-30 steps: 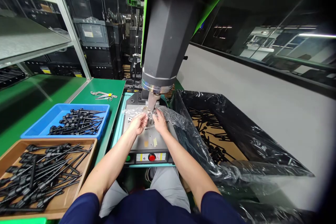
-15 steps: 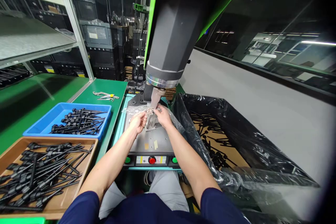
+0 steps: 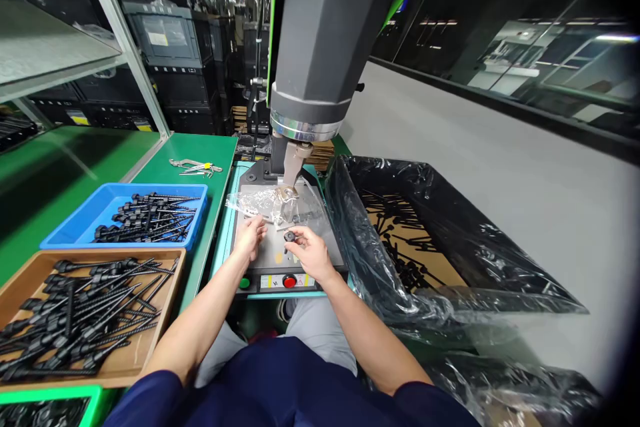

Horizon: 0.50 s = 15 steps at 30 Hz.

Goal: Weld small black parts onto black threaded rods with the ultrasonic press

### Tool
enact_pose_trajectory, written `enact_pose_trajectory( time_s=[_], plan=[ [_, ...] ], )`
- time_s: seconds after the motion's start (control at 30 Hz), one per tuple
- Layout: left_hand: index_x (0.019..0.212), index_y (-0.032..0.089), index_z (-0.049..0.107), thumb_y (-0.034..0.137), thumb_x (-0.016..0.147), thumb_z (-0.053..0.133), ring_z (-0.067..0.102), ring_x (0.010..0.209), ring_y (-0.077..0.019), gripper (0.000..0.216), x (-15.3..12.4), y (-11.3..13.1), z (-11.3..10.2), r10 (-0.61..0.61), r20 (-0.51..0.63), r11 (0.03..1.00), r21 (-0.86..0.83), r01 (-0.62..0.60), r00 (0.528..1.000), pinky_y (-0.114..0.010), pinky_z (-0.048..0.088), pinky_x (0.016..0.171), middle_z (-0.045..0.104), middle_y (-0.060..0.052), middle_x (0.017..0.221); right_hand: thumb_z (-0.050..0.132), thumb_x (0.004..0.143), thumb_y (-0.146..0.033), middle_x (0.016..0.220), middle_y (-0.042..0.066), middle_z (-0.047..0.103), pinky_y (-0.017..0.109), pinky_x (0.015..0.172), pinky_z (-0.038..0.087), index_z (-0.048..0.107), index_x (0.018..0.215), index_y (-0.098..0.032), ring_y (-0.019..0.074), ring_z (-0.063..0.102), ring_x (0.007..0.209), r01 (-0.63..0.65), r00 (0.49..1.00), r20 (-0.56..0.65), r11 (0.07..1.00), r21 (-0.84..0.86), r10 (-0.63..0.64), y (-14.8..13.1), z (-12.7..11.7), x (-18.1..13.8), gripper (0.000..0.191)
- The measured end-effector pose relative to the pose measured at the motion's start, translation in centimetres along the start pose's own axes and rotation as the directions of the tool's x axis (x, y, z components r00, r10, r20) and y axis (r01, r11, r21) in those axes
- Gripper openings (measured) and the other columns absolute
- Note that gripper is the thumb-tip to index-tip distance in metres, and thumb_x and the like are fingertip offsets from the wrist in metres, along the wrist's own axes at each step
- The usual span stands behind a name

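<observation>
My right hand [image 3: 311, 253] pinches a small black round-headed part [image 3: 289, 237] between thumb and fingers, above the front of the machine's metal base plate [image 3: 257, 260]. To its left, my left hand [image 3: 251, 238] hovers over the plate with fingers loosely bent and apart, holding nothing that I can see. Just beyond both hands stands a small metal fixture [image 3: 285, 221], partly covered by clear plastic film [image 3: 257, 201]. The metal tip [image 3: 295, 163] of the machine's dark head [image 3: 317, 33] points down over that fixture.
At left, a blue tray [image 3: 70, 221] and a brown tray [image 3: 173, 280] hold black rod-like parts. A black-lined bin [image 3: 480, 230] with similar parts stands at right. Hand tools [image 3: 195, 167] lie on the green table [image 3: 213, 147]. A red button [image 3: 289, 281] sits on the machine's front.
Both hands have drawn back from the fixture toward me. The black part now shows in my right hand, and my left fingers have loosened. The view has tilted lower.
</observation>
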State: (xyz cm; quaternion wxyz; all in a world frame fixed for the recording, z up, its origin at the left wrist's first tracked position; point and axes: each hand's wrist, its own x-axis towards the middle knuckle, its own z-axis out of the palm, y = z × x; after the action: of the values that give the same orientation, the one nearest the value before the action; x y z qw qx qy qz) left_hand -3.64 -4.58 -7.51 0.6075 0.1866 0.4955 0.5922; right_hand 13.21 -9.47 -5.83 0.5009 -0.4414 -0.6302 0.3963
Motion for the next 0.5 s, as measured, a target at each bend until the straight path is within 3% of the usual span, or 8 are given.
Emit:
enact_pose_trajectory(
  time_s=[0.07,0.13,0.2,0.27,0.37,0.5],
  plan=[
    [0.088,0.015,0.064,0.030,0.074,0.076,0.063,0.067,-0.0090,0.023,-1.8,-0.9,-1.3,0.044,0.038,0.996,0.072,-0.047,0.998,-0.018,0.049,0.059,0.067,-0.004,0.083,0.074,0.073,-0.034,0.092,0.004,0.070,0.030,0.070,0.055,0.064,0.099,-0.020,0.0160,0.064,0.073,-0.006,1.000,0.006,0.995,0.102,0.005,-0.5,0.3,0.0,0.031],
    [0.091,0.016,0.068,0.031,0.072,0.078,0.066,0.076,-0.0132,0.027,-3.9,-1.7,-2.5,0.038,0.211,0.975,0.204,-0.082,0.977,-0.022,0.052,0.068,0.070,-0.006,0.088,0.076,0.072,-0.038,0.090,0.004,0.070,0.031,0.071,0.055,0.063,0.098,-0.020,0.0176,0.065,0.079,-0.037,0.999,0.004,0.974,0.225,0.037,-0.7,0.6,0.5,0.034],
    [0.093,0.015,0.070,0.035,0.069,0.080,0.067,0.080,-0.0173,0.032,-5.9,-2.2,-3.7,-0.043,0.410,0.938,0.331,-0.105,0.911,-0.027,0.053,0.073,0.072,-0.008,0.090,0.077,0.071,-0.043,0.085,0.004,0.069,0.029,0.067,0.055,0.062,0.096,-0.020,0.0176,0.064,0.078,-0.079,0.995,-0.027,0.942,0.327,0.092,-0.9,0.9,1.2,0.037],
    [0.098,0.014,0.070,0.039,0.070,0.080,0.068,0.079,-0.0185,0.039,-7.6,-2.4,-4.6,-0.116,0.501,0.916,0.388,-0.103,0.857,-0.029,0.054,0.074,0.073,-0.009,0.091,0.079,0.068,-0.047,0.080,0.002,0.067,0.026,0.060,0.053,0.062,0.095,-0.020,0.0158,0.062,0.072,-0.118,0.986,-0.065,0.911,0.396,0.156,-1.2,1.2,1.9,0.041],
    [0.103,0.012,0.067,0.044,0.069,0.080,0.069,0.075,-0.0178,0.048,-9.0,-2.3,-5.0,-0.161,0.494,0.921,0.387,-0.050,0.855,-0.031,0.055,0.073,0.073,-0.011,0.093,0.082,0.064,-0.050,0.078,0.001,0.067,0.024,0.056,0.051,0.064,0.096,-0.019,0.0143,0.060,0.069,-0.185,0.975,-0.021,0.866,0.464,0.219,-1.7,1.7,2.7,0.047],
    [0.101,0.010,0.065,0.044,0.066,0.083,0.069,0.070,-0.0169,0.051,-9.8,-2.1,-5.1,-0.104,0.389,0.964,0.266,-0.003,0.915,-0.029,0.056,0.068,0.073,-0.013,0.092,0.079,0.069,-0.052,0.093,0.006,0.071,0.028,0.064,0.054,0.065,0.108,-0.019,0.0165,0.064,0.079,-0.286,0.958,0.125,0.831,0.477,0.258,-2.0,2.1,2.5,0.053]
  ],
)
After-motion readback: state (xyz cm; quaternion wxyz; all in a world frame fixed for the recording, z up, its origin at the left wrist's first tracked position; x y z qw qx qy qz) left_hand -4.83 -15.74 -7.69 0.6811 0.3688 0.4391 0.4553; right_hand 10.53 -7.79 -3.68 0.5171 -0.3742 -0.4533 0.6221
